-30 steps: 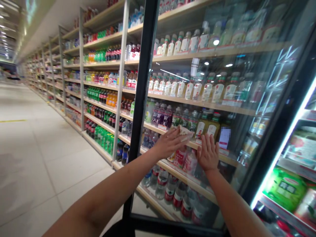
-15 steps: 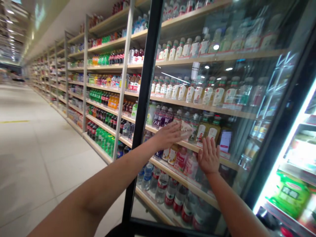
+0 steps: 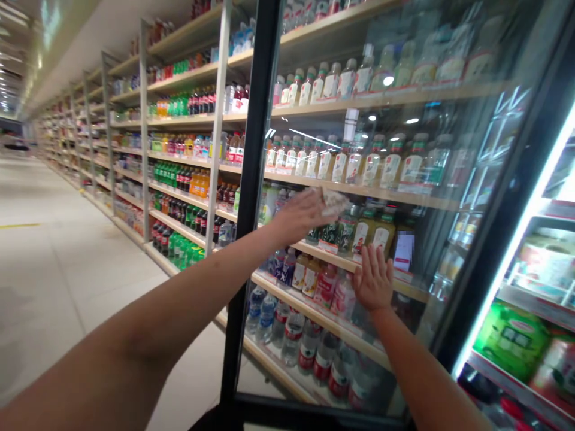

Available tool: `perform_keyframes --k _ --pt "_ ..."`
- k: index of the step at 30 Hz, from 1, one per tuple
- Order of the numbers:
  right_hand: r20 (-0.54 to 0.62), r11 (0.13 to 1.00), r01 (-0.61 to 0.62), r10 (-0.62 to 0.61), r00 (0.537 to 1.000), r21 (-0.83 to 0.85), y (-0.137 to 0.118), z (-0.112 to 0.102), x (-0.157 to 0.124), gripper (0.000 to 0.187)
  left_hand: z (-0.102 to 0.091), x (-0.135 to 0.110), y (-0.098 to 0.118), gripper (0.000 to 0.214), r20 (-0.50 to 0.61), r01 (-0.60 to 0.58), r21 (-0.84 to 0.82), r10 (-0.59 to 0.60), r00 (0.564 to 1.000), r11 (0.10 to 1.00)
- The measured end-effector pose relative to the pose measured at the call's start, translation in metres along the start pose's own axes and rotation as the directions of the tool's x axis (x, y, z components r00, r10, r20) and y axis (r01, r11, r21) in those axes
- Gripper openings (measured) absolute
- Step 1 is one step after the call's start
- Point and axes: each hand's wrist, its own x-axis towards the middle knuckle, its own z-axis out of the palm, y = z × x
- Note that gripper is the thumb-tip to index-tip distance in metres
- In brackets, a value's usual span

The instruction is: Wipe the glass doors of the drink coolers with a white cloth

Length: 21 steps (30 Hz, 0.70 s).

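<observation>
My left hand (image 3: 303, 212) is stretched out to the glass door (image 3: 449, 143), fingers together over a crumpled whitish cloth (image 3: 335, 205) that lies against the pane. To its right and lower, my right hand (image 3: 374, 278) rests flat on the same glass, fingers up and slightly spread, holding nothing. The door has a black frame (image 3: 251, 114) and stands open, angled across the view. Through or in the glass show shelves of bottled drinks (image 3: 372, 161).
Long shelving (image 3: 179, 120) with bottles runs away on the left beside a pale tiled floor (image 3: 58, 269). At right is a lit cooler edge (image 3: 521, 239) with a green package (image 3: 512, 341) inside. A pale rectangle (image 3: 404, 250) shows in the glass.
My left hand has moved up the glass with the cloth. My right hand stays flat on the pane. The whole view has shifted slightly.
</observation>
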Motion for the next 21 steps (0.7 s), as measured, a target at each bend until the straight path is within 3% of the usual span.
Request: perform_keyframes --k 2,4,5,6,7,8,10,11,13,15,17,18,20,21 --pt "0.001 1.000 -0.005 0.005 1.000 0.002 0.000 -0.001 0.000 0.067 -0.006 0.011 -0.014 0.052 -0.169 0.283 0.012 -0.277 0.946 0.959" --pt "0.006 1.000 -0.005 0.005 1.000 0.003 0.000 -0.002 0.001 0.066 -0.003 0.009 -0.009 0.051 -0.271 0.427 -0.005 -0.413 0.870 0.904" --pt "0.008 1.000 -0.005 0.005 1.000 0.006 0.000 -0.002 0.001 0.066 0.001 0.004 -0.002 0.052 -0.267 0.408 -0.003 -0.394 0.879 0.913" --pt "0.009 1.000 -0.003 0.003 1.000 0.012 0.000 -0.003 0.001 0.066 0.006 -0.003 0.007 0.053 -0.225 0.323 0.007 -0.313 0.923 0.946" --pt "0.009 1.000 -0.002 0.002 1.000 0.019 0.000 -0.003 0.001 0.065 0.010 -0.010 0.015 0.054 -0.144 0.173 0.017 -0.169 0.975 0.985" --pt "0.009 1.000 -0.003 0.002 1.000 0.025 0.000 -0.003 0.002 0.065 0.012 -0.015 0.021 0.054 -0.047 0.011 0.018 -0.010 0.999 1.000" --pt "0.000 1.000 -0.004 0.004 1.000 0.028 0.001 -0.003 0.002 0.064 0.008 -0.016 0.020 0.055 0.098 -0.205 0.006 0.204 0.974 0.979" --pt "-0.005 1.000 -0.003 0.004 1.000 0.027 0.001 -0.004 0.002 0.064 0.004 -0.011 0.014 0.056 0.116 -0.207 0.020 0.204 0.972 0.978" --pt "-0.011 1.000 -0.001 0.002 1.000 0.024 0.000 -0.004 0.003 0.063 -0.007 0.004 0.000 0.060 0.039 -0.019 0.081 0.016 0.999 0.997" --pt "-0.016 1.000 0.000 0.001 1.000 0.023 0.000 -0.004 0.003 0.063 -0.013 0.018 -0.009 0.061 -0.100 0.244 0.109 -0.233 0.967 0.964" --pt "-0.016 1.000 0.000 0.000 1.000 0.025 0.000 -0.005 0.003 0.063 -0.011 0.021 -0.005 0.056 -0.171 0.342 0.102 -0.322 0.931 0.934" --pt "-0.016 1.000 -0.001 0.002 1.000 0.026 0.000 -0.005 0.003 0.063 -0.007 0.019 -0.001 0.053 -0.153 0.288 0.104 -0.270 0.951 0.952" --pt "-0.019 1.000 0.000 0.001 1.000 0.024 0.000 -0.005 0.003 0.064 0.000 0.012 0.007 0.050 -0.041 0.040 0.105 -0.036 0.999 0.994" --pt "-0.020 1.000 0.001 -0.001 1.000 0.023 0.000 -0.005 0.003 0.064 0.002 0.010 0.007 0.050 0.020 -0.083 0.098 0.081 0.996 0.992"
